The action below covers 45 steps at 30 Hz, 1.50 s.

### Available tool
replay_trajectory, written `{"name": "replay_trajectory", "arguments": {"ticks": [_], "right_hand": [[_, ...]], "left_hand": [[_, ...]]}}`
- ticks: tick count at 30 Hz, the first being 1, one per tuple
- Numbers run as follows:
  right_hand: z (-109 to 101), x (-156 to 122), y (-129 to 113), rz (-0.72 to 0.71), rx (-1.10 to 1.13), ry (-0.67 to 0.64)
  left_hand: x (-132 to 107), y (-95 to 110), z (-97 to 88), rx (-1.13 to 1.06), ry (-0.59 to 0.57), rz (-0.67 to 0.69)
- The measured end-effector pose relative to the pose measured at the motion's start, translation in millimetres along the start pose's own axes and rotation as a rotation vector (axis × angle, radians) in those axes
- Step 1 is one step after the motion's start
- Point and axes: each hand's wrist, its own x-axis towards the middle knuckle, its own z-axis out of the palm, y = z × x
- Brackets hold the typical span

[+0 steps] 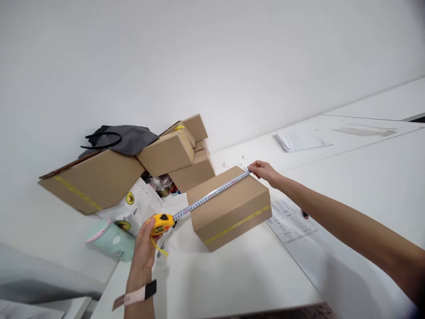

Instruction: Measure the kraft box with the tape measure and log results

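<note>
A brown cardboard box (232,212) with a yellow tape strip lies on the white table (239,274). My left hand (144,248), a watch on its wrist, is closed around a yellow tape measure case (161,223) at the box's left. The steel tape blade (212,194) runs along the box's top edge. My right hand (264,170) pinches the blade's end at the box's far corner.
Several cardboard boxes (166,153) are piled against the white wall, with a grey bag (128,138) on top. A mint green bottle (113,241) and a white package (137,206) lie at left. A printed sheet (292,223) lies right of the box; papers (299,141) farther back.
</note>
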Motion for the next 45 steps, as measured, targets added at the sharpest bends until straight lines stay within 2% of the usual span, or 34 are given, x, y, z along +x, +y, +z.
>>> {"name": "replay_trajectory", "arguments": {"ticks": [6,10,15,19,22,26,29,31,32,35,37,38,41,43,45], "right_hand": [[7.2,-13.6,5.4,0.064,-0.093,-0.235],[9.5,-18.1,11.8,0.152,-0.052,-0.302],[6.8,-14.6,24.4,0.188,-0.045,-0.313],[4.0,-12.0,24.4,0.187,-0.119,-0.311],[1.4,-9.5,22.2,0.152,-0.245,-0.288],[-1.9,-3.2,12.4,0.01,-0.505,-0.224],[-2.4,2.0,-8.3,-0.11,-0.589,-0.193],[1.3,6.3,-26.9,-0.191,-0.491,-0.161],[5.3,8.9,-36.0,-0.23,-0.432,-0.151],[27.1,19.5,-56.2,-0.319,-0.37,-0.22],[47.1,27.9,-60.1,-0.35,-0.427,-0.344],[57.2,32.2,-59.2,-0.353,-0.474,-0.404],[81.5,44.1,-49.7,-0.338,-0.613,-0.483],[90.0,50.3,-41.6,-0.333,-0.662,-0.477],[92.7,54.3,-34.7,-0.336,-0.682,-0.467]], "left_hand": [[11.3,-2.8,30.8,0.053,-0.13,-0.011],[20.7,-5.0,45.3,0.051,-0.138,-0.007],[16.2,-4.1,43.3,0.059,-0.165,0.003],[15.5,-3.7,41.2,0.079,-0.185,0.0],[19.8,-5.6,41.5,0.09,-0.2,-0.007],[20.0,1.9,38.1,0.122,-0.225,-0.006],[-1.6,17.0,29.9,0.15,-0.25,0.012],[-31.1,22.7,27.0,0.144,-0.331,-0.011],[-49.6,22.0,28.7,0.115,-0.418,-0.054],[-109.1,4.0,52.8,-0.086,-0.764,-0.384],[-141.7,-14.8,82.4,-0.27,-0.863,-0.558],[-153.5,-23.0,98.6,-0.344,-0.879,-0.592],[-171.1,-34.1,139.2,-0.496,-0.812,-0.527],[-173.8,-30.7,153.9,-0.536,-0.75,-0.487],[-175.9,-25.1,159.7,-0.548,-0.716,-0.483]]}}
